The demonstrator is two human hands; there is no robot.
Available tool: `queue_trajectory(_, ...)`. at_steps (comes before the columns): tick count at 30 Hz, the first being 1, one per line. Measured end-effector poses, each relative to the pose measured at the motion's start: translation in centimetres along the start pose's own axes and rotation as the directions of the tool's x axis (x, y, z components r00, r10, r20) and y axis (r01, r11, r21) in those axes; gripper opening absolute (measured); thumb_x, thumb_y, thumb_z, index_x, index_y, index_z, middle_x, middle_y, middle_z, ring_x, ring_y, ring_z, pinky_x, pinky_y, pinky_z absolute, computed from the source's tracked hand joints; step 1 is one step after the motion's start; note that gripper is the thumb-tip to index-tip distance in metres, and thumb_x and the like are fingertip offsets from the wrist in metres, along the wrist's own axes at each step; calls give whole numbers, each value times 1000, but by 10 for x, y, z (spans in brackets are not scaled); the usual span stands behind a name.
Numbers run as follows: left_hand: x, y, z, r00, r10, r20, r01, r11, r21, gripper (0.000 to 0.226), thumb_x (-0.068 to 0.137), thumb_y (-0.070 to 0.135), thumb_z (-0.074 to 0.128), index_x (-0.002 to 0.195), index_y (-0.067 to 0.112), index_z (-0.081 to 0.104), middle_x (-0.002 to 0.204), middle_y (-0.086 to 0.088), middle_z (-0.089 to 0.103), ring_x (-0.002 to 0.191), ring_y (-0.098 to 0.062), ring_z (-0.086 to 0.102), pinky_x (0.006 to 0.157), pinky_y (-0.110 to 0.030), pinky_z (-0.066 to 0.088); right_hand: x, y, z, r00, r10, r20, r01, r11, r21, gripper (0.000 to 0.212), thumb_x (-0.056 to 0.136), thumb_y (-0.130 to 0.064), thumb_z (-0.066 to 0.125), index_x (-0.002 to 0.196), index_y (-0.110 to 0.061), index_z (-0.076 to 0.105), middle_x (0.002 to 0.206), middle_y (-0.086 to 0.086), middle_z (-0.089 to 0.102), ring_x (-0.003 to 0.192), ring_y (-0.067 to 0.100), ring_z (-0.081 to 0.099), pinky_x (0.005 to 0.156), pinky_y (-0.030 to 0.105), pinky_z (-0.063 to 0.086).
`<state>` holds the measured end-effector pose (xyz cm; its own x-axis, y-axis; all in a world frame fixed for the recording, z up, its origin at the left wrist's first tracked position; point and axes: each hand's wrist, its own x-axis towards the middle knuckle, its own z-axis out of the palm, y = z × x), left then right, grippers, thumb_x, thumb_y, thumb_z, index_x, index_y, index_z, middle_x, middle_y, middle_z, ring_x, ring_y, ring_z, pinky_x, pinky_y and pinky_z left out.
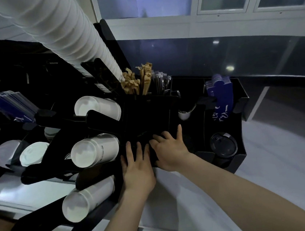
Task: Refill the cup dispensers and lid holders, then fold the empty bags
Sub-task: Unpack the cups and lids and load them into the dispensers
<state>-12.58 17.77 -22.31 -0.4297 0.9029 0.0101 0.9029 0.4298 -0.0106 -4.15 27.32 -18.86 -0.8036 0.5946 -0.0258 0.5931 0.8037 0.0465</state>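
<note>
A black cup and lid organiser (245, 154) stands on a white counter. Both my hands lie flat on dark lids in its front middle compartment: my left hand (137, 166) with fingers straight, my right hand (170, 149) beside it with fingers spread. What lies under the palms is too dark to make out. White cup stacks (95, 150) stick out of the dispenser slots to the left, with another stack (87, 202) lower down. A long stack of white cups (66, 35) rises from the top slot toward the camera. A black lid (223, 144) sits in the right front holder.
Brown paper-wrapped stirrers (136, 81) and wrapped straws (161, 82) stand in the back compartments. Blue cup sleeves (221, 92) sit at the right rear, with more blue sleeves (12, 106) at the left. White lids (33, 153) lie at the far left. The white counter (285, 157) extends to the right.
</note>
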Motion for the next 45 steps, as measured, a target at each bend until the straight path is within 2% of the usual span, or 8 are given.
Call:
queue_trajectory(5, 0, 5, -8, 1000, -21, 9, 21, 998, -51, 79, 91, 41, 45, 152, 18, -1, 160, -4, -5, 144, -35, -16, 116, -52, 3, -3, 5, -1, 1000, -15, 23, 13, 997, 74, 74, 88, -46, 54, 149, -19, 22, 159, 2, 14, 145, 27, 1, 104, 68, -14)
queue_trajectory(10, -3, 6, -12, 997, 5, -73, -15, 991, -132, 89, 89, 37, 49, 151, 19, -12, 160, -4, -13, 145, -27, -16, 116, -49, -3, -44, 24, 6, 979, 51, -198, -19, 987, 161, 78, 89, -42, 53, 152, -21, 12, 161, -2, 1, 146, 19, -11, 107, 53, -18)
queue_trajectory(15, -1, 17, -16, 991, 87, -101, -109, 966, -234, 84, 92, 35, 49, 151, 19, -9, 160, -3, -11, 146, -21, -15, 116, -41, -6, -94, 57, 19, 931, 263, -252, -249, 965, 89, 77, 91, -45, 48, 152, -16, 13, 161, 5, 5, 148, 23, -4, 110, 55, -12)
queue_trajectory(20, 4, 22, -13, 993, 111, -29, -115, 949, -295, 82, 92, 33, 51, 152, 20, -4, 161, -5, -3, 147, -22, -4, 118, -41, 0, -118, 84, 30, 842, 522, -136, -524, 851, 21, 82, 89, -45, 50, 152, -13, 8, 160, 11, 4, 147, 28, 1, 107, 67, -6)
queue_trajectory(30, 8, 21, -8, 995, 103, -14, -101, 925, -367, 73, 90, 28, 56, 150, 23, 14, 159, -5, 13, 147, -26, 9, 117, -46, 11, -114, 114, 18, 871, 486, -70, -481, 873, 84, 73, 82, -41, 61, 146, -28, 28, 156, 4, 18, 140, 25, 22, 108, 67, 9)
queue_trajectory(36, 7, 19, -7, 994, 110, 3, -101, 919, -381, 76, 90, 28, 57, 150, 24, 10, 159, -5, 12, 146, -25, 9, 117, -45, 12, -108, 125, 5, 884, 467, 0, -465, 879, 103, 62, 88, -39, 58, 142, -29, 29, 157, 5, 20, 139, 27, 26, 107, 67, 14)
queue_trajectory(41, 7, 18, -13, 993, 121, 12, -107, 921, -374, 77, 91, 30, 56, 151, 25, 8, 159, -5, 10, 147, -25, 8, 117, -45, 12, -107, 125, 1, 894, 449, -2, -445, 886, 129, 76, 86, -39, 59, 147, -39, 15, 153, 7, 28, 137, 30, 29, 107, 67, 12)
queue_trajectory(45, 5, 18, -18, 992, 127, -4, -119, 921, -371, 81, 91, 31, 55, 152, 27, 2, 160, -4, -2, 147, -25, -1, 117, -43, 9, -111, 127, -3, 895, 445, -28, -432, 881, 193, 72, 82, -45, 64, 145, -39, 29, 148, 2, 33, 132, 29, 33, 109, 58, 23)
